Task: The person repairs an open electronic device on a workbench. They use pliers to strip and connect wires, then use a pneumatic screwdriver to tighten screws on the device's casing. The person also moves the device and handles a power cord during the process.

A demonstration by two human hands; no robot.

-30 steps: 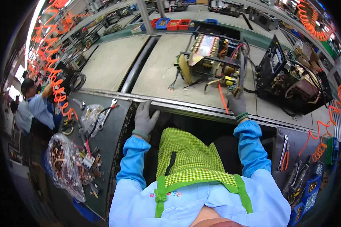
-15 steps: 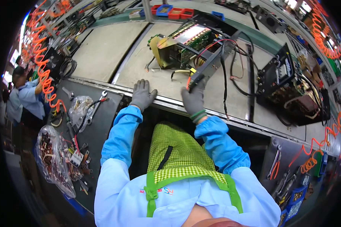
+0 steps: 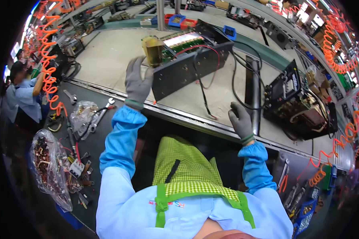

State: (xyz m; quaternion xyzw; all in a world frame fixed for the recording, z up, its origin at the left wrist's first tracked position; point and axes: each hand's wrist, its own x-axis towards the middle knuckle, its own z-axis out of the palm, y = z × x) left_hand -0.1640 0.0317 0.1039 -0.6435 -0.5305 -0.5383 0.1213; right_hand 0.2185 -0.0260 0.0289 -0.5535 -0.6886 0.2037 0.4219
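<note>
An opened electronics chassis (image 3: 189,71) stands on the bench ahead of me, its long dark side panel toward me. Green circuit boards (image 3: 183,40) show in its top, and a yellowish translucent sheet (image 3: 152,49) sticks up at its left end. My left hand (image 3: 139,83), in a grey glove, is beside the chassis's left corner with fingers stretched out; whether it touches the corner I cannot tell. My right hand (image 3: 241,120), also gloved, is over the bench's front edge, thumb and fingers apart, holding nothing. A black cable (image 3: 203,93) with a red wire hangs down the panel between my hands.
A second black unit (image 3: 301,105) stands at the right. Wrenches (image 3: 101,115), bagged parts (image 3: 50,165) and an electric-looking tool cord lie at the left. More hand tools (image 3: 293,197) lie at lower right. Orange coiled hoses (image 3: 48,69) hang on both sides. A co-worker (image 3: 26,93) is far left.
The chassis has turned so its long dark side faces me. My left hand has moved forward to its left corner. My right hand has left the chassis and moved right.
</note>
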